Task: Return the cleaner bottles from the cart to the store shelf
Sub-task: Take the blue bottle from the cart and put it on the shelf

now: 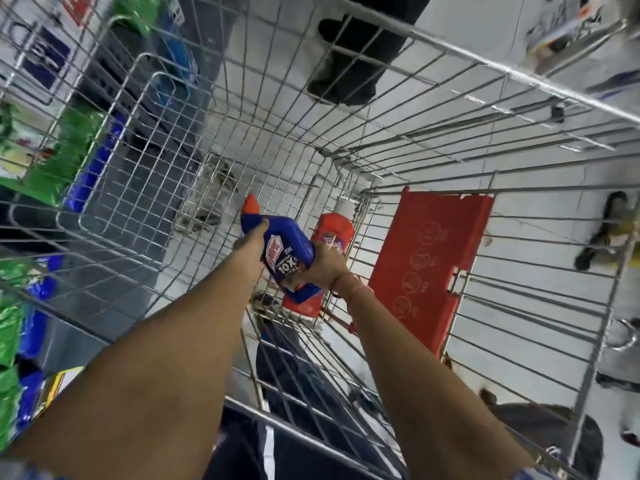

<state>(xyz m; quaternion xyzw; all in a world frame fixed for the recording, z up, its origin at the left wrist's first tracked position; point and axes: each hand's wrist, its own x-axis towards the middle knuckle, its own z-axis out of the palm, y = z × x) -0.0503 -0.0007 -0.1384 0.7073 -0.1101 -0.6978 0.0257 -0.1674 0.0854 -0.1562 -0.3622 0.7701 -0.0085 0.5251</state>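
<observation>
Both my arms reach down into a wire shopping cart (450, 46). A blue cleaner bottle (284, 244) with a red cap points away from me, held between both hands. My left hand (251, 249) grips its left side near the neck. My right hand (323, 268) clasps its lower right end. Under and behind it a red cleaner bottle (332, 226) lies on the cart floor against the near wall, partly hidden by the blue one.
A red plastic child-seat flap (429, 258) hangs on the cart's near wall at right. Store shelves with green and blue packs (69, 157) run along the left. A person's dark legs (353, 57) stand beyond the cart; other feet show at right.
</observation>
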